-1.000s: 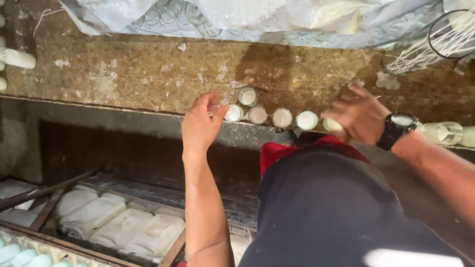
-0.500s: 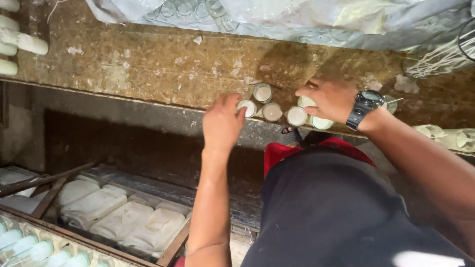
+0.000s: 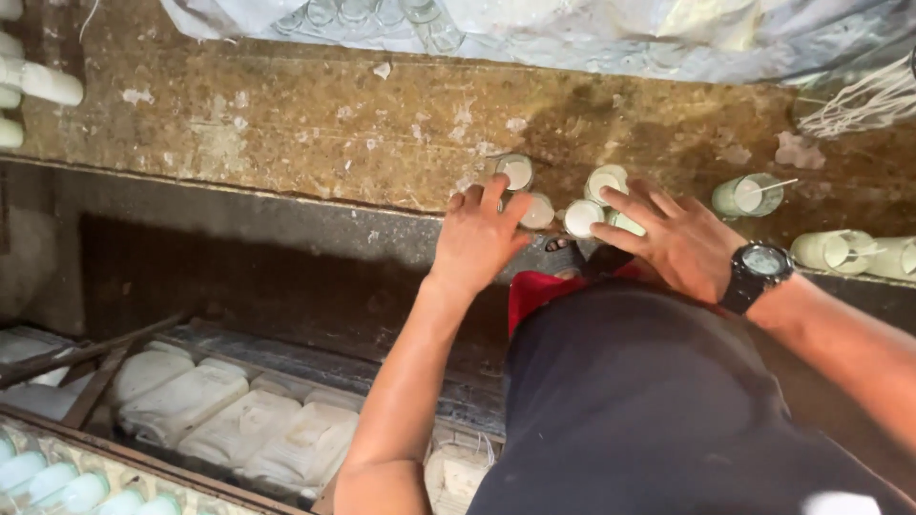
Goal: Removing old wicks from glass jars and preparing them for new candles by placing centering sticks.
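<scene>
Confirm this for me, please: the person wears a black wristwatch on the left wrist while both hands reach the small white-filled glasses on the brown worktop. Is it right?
Not quite. In the head view, the black wristwatch sits on the right wrist, not the left. The rest holds: left hand and right hand both reach the small white-filled glasses on the brown worktop.

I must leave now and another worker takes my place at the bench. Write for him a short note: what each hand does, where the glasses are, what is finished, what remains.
Left hand: spread flat at the front edge of the bench, fingertips against one wax-filled glass; no firm grip visible.
Right hand: open, fingers laid over the small cluster of filled glasses; a wristwatch on that arm.
Glasses: five or so grouped between the hands. One more with a wick stick stands apart to the right, and two lie at the right edge.
Done: the glasses hold white wax and are mostly grouped.
Left: the outlying glasses on the right are not in the group.
</scene>
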